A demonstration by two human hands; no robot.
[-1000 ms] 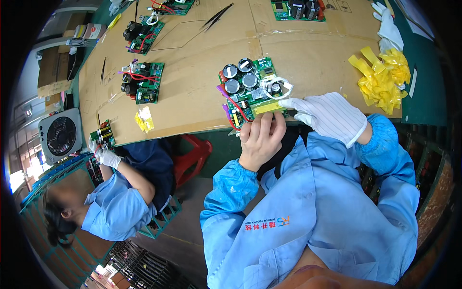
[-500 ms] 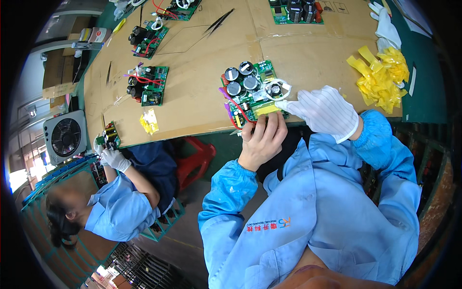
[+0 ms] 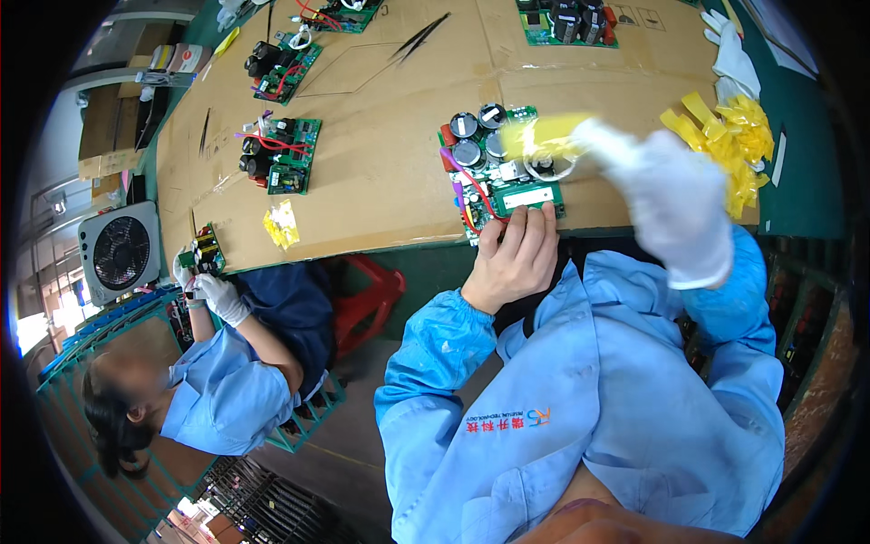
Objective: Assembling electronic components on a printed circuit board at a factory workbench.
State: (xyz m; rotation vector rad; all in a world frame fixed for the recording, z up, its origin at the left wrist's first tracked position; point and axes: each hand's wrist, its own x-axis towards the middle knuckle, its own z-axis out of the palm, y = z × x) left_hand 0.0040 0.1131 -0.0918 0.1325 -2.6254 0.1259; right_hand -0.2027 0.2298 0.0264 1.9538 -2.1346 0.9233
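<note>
A green circuit board (image 3: 497, 179) with tall round black capacitors, red and purple wires and a white wire loop lies near the table's front edge. My bare left hand (image 3: 515, 256) grips the board's near edge, its fingertips beside a white strip (image 3: 528, 198) on the board. Over the board's right side, my right hand (image 3: 680, 204), in a white striped glove, is blurred by motion. Its fingertips pinch a strip of yellow tape (image 3: 544, 136), which hides part of the capacitors. Whether the tape still touches the board I cannot tell.
A heap of crumpled yellow tape (image 3: 729, 150) and a white glove (image 3: 728, 59) lie at the right. More circuit boards (image 3: 294, 159) and black tweezers (image 3: 421, 36) rest on the cardboard-covered table (image 3: 381, 190). At the left, a gloved co-worker (image 3: 231, 390) handles another board near a fan (image 3: 120, 254).
My right hand has lifted up and right, pulling the yellow tape off the board's near part and uncovering a white strip. The board and my left hand have shifted slightly right.
</note>
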